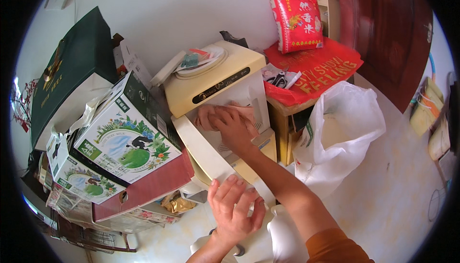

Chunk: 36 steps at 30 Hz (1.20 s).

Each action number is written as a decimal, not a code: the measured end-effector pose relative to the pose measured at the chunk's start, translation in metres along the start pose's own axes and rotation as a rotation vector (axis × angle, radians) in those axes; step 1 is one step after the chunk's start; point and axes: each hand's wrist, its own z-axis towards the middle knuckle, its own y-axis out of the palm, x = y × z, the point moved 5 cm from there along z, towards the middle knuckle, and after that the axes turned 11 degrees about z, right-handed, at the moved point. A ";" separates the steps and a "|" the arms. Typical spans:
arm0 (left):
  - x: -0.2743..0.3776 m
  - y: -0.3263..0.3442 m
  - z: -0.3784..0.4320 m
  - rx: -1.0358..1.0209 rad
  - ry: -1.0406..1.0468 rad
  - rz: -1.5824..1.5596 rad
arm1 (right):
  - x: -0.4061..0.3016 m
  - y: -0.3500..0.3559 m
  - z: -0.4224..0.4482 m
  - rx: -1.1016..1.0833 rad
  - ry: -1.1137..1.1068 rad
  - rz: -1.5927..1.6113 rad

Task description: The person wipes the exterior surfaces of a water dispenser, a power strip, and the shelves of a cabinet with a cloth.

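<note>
My right hand [231, 126] presses a bunched pink cloth [206, 117] inside the open front compartment of a cream Midea water dispenser [215, 72]. The cloth spreads out on both sides of my fingers and hides part of the inner wall. The dispenser's white door [201, 148] stands swung out to the left. At the near end of that door is my left hand [237, 205], its fingers loosely bent and overlapping the edge. Whether it grips the door or only rests there, I cannot tell.
Milk cartons [129, 133] and a dark green box [72, 72] crowd the left. A coiled cable [215, 61] lies on the dispenser. At right, a red bag [316, 69] bears scissors [278, 79] and a rice sack [296, 15]; a white plastic bag [334, 148] stands below.
</note>
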 end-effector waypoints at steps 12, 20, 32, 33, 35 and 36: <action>0.079 0.068 0.005 -0.471 0.139 -0.178 | 0.054 -0.003 -0.160 0.493 1.009 1.150; 0.059 0.113 -0.049 -0.587 -0.395 -0.331 | 0.111 -0.012 -0.096 0.009 0.258 -0.314; 0.038 0.108 -0.065 -0.438 -0.608 -0.463 | 0.026 0.069 -0.122 -0.464 0.023 -0.117; 0.038 0.106 -0.065 -0.446 -0.598 -0.458 | 0.032 0.074 -0.125 -0.436 0.027 -0.119; 0.056 0.114 -0.057 -0.433 -0.556 -0.541 | 0.080 0.055 -0.144 -0.398 0.055 -0.207; 0.049 0.113 -0.061 -0.434 -0.560 -0.511 | 0.082 0.060 -0.140 -0.359 0.146 -0.227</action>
